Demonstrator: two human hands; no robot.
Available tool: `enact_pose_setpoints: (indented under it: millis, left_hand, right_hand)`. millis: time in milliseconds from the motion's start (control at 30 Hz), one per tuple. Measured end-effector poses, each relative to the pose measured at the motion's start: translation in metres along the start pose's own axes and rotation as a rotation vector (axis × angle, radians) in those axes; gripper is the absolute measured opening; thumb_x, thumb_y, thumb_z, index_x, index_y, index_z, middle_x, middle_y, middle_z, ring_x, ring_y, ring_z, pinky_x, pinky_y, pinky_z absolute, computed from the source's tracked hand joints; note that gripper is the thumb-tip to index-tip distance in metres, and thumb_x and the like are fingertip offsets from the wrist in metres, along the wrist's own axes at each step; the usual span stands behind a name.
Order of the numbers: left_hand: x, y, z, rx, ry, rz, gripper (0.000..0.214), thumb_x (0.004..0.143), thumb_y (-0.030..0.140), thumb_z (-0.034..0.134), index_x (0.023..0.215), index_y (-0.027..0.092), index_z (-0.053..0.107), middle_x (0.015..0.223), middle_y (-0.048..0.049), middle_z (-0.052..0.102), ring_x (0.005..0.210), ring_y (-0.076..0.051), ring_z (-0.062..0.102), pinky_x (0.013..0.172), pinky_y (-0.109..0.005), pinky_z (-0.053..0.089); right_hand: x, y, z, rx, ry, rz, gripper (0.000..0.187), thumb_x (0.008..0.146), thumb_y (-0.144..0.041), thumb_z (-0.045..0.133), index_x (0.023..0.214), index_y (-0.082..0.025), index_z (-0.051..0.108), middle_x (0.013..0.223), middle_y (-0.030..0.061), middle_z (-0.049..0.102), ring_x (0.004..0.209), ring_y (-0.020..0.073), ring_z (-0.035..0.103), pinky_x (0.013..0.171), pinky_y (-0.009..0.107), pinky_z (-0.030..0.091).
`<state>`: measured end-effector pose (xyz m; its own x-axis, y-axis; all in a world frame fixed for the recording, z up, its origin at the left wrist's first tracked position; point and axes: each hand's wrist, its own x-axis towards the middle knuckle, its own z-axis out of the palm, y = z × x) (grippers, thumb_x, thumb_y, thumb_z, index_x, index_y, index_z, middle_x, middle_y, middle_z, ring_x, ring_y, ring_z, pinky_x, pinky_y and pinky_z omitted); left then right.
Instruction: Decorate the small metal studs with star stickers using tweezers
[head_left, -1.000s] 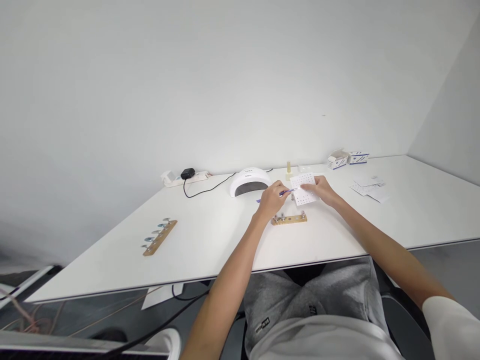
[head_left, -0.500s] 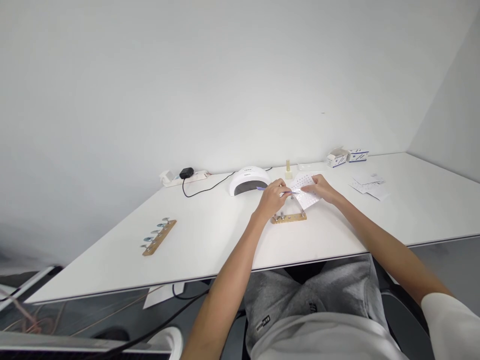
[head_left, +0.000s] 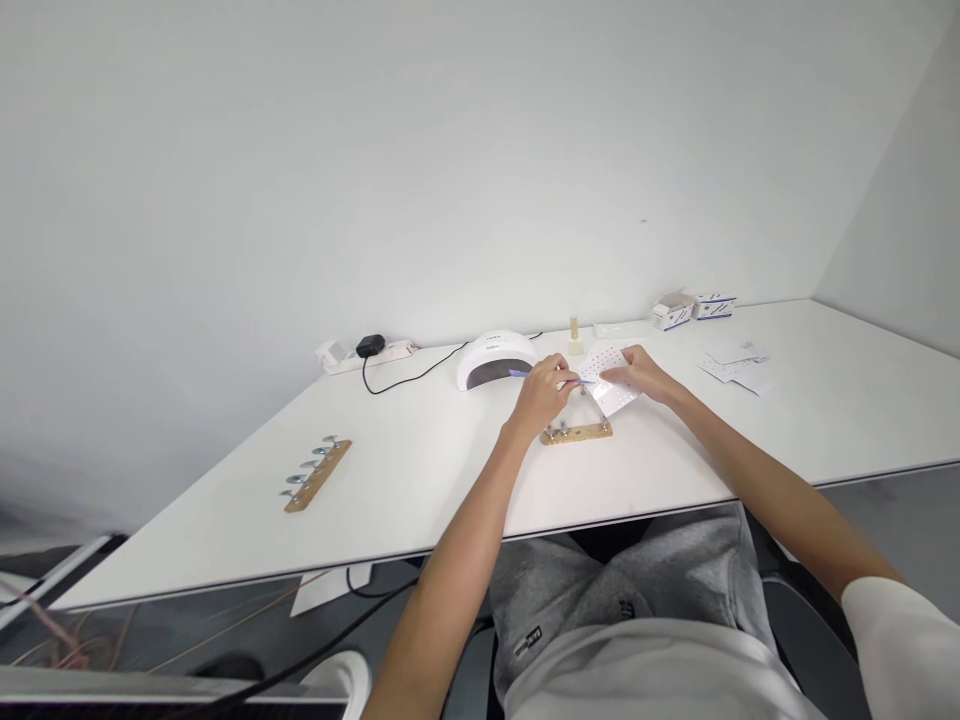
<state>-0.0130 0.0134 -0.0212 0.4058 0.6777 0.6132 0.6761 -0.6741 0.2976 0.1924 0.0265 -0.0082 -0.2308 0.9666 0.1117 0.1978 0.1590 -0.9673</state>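
My left hand [head_left: 543, 396] is closed in a pinch on slim purple tweezers [head_left: 517, 374], whose tip reaches the left edge of a white sticker sheet [head_left: 619, 398] with small shiny spots. That sheet is bent and held up in my right hand [head_left: 643, 376], thumb and fingers closed on its right side. Just below both hands lies a wooden strip [head_left: 577, 434] with several small metal stands along it. A further stand piece [head_left: 583, 390] shows near the tweezers' tip, partly covered by my left hand. Whatever the tip touches is too small to tell.
A white nail lamp [head_left: 496, 348] stands behind my left hand, with a polish bottle [head_left: 575, 342] to its right. Another wooden strip with nail tips [head_left: 319, 477] lies at left. Loose sheets [head_left: 739, 368] and small boxes [head_left: 673, 312] are at right; a power strip [head_left: 367, 357] sits by the wall.
Both hands keep their holds, with the tweezers and sheet almost in place. The tweezers' tip shows slightly less over the sheet; the whole view has shifted a little.
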Motion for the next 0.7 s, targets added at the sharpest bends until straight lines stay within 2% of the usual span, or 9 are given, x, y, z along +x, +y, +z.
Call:
enact_pose_setpoints:
  millis: [300,700]
  left_hand:
    - [-0.0010,0.0009,0.0016,-0.006,0.011,0.004,0.015,0.085,0.018,0.058,0.080,0.020,0.072,0.082,-0.0029,0.053,0.077,-0.015,0.052,0.074,-0.030,0.044]
    - [-0.0017,0.0018,0.0019,0.015,0.007,0.014,0.015,0.086,0.019,0.057,0.081,0.020,0.071,0.082,-0.0027,0.053,0.077,-0.014,0.053,0.071,-0.028,0.044]
  right_hand:
    - [-0.0027,-0.0032,0.0002,-0.013,-0.010,-0.015,0.018,0.057,-0.025,0.069,0.058,-0.014,0.055,0.052,-0.0026,0.051,0.046,0.0087,0.045,0.042,0.020,0.029]
    - [-0.0035,-0.0045,0.0011,-0.027,-0.004,-0.004,0.019,0.057,-0.026,0.069,0.060,-0.014,0.055,0.054,-0.0011,0.053,0.047,0.0099,0.047,0.042,0.021,0.031]
